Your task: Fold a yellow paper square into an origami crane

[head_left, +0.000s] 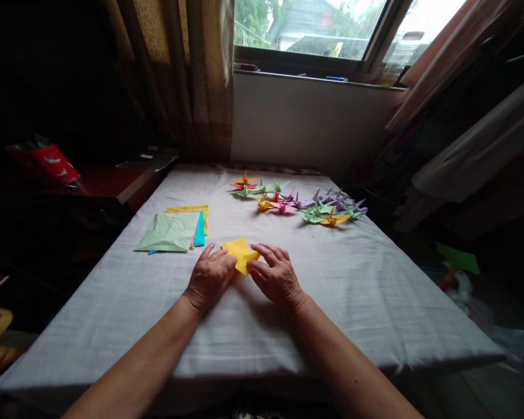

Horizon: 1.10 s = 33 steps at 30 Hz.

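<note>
A partly folded piece of yellow origami paper lies between my hands on the cloth-covered table. My left hand presses on its left edge, the thumb on the paper and the fingers bent. On the other side, my right hand pinches a raised yellow flap between thumb and fingertips. Left of my hands rests a stack of paper sheets, with a pale green sheet on top. Blue, pink and yellow sheets stick out from under it.
Several folded paper cranes in purple, green, orange and pink stand at the table's back right. A white cloth covers the table. A red container is on dark furniture at the left. Behind are a window and curtains.
</note>
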### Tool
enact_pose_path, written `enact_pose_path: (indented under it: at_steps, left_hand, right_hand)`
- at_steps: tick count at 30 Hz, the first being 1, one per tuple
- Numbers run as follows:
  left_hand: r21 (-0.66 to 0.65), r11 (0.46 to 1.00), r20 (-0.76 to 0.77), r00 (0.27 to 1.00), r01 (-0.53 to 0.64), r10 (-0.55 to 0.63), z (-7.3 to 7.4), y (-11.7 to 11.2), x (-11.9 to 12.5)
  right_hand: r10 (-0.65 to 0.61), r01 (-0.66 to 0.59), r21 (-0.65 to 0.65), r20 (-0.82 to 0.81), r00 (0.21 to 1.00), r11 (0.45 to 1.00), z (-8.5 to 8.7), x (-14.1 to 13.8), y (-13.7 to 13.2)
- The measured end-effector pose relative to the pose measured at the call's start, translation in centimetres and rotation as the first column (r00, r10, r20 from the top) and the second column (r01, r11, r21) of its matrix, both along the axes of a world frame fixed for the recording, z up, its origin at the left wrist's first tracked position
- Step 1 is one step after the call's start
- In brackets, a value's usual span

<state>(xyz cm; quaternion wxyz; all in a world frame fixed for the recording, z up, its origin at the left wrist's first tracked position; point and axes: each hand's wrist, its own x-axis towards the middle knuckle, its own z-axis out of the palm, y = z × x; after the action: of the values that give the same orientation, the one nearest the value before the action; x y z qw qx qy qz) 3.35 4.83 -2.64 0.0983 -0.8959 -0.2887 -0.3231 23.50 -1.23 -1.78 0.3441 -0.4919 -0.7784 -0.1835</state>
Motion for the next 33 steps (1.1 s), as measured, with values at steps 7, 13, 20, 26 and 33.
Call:
enact_pose_path:
  at_steps: [7, 13, 20, 26, 33]
  left_hand:
    - [-0.218, 0.965, -0.116, 0.978, 0.147, -0.176, 0.2, -0.1, -1.4]
    - [-0.315, 0.942, -0.257, 0.945, 0.118, -0.204, 0.9, 0.0, -1.7]
    - [-0.381, 0.919, -0.258, 0.943, 0.098, -0.208, 1.2, 0.0, -1.8]
    - [-0.459, 0.881, -0.148, 0.968, 0.113, -0.201, 1.3, 1.0, -1.6]
    - [-0.334, 0.935, -0.129, 0.977, 0.120, -0.171, 0.7, 0.6, -1.4]
  right_hand:
    - [0.094, -0.088, -0.113, 0.054, 0.994, 0.990, -0.4, 0.7, -1.6]
    - [0.078, -0.048, -0.340, 0.075, 0.994, 0.939, -0.8, 0.8, -2.4]
    - [0.009, 0.010, -0.539, 0.034, 0.999, 0.842, 0.6, 0.8, -1.7]
    - [-0.193, 0.127, -0.654, -0.031, 0.981, 0.746, 1.4, 1.0, 0.2]
    - [-0.248, 0.164, -0.555, -0.078, 0.966, 0.815, 0.3, 0.9, 0.8]
